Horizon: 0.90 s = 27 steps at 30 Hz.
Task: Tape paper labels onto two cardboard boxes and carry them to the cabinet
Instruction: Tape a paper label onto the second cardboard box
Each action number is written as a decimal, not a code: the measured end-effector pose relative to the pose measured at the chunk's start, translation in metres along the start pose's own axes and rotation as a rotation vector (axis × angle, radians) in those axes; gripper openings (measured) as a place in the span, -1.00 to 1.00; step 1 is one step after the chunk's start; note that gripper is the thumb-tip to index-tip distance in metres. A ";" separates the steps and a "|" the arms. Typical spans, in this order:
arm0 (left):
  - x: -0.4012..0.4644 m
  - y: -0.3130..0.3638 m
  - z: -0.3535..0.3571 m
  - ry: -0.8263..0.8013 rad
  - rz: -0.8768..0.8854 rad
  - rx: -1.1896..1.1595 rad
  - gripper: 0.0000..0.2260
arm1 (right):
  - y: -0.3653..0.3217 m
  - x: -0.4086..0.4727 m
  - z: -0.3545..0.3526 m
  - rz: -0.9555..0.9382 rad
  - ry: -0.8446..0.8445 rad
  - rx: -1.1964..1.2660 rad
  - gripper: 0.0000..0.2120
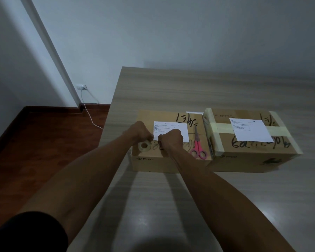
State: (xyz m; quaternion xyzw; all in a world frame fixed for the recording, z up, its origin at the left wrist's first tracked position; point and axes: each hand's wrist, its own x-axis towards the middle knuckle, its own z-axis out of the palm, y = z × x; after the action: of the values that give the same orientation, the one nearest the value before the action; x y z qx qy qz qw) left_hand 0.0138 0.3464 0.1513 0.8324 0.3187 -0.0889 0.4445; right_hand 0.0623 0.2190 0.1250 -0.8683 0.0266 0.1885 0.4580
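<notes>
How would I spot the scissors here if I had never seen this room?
Start at the wooden table and find the left cardboard box, the one without tape bands. The scissors lie flat on its top near the right edge, blades pointing away; their pink handles are the only bright colour around.

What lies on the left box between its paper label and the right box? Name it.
Pink-handled scissors lie on the left box, between its label and the right box, in the head view.
</notes>
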 end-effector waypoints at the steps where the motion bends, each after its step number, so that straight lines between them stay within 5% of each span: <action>1: -0.001 -0.001 0.000 0.000 -0.001 -0.003 -0.70 | 0.000 0.000 0.000 -0.008 -0.005 -0.024 -0.88; 27: 0.001 -0.004 0.009 0.067 -0.109 0.085 -0.61 | 0.007 0.006 0.006 -0.049 0.017 -0.182 -0.74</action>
State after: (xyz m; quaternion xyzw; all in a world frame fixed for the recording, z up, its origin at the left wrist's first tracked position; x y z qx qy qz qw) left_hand 0.0137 0.3414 0.1429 0.8344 0.3743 -0.0985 0.3923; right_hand 0.0645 0.2206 0.1144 -0.9082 -0.0081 0.1716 0.3816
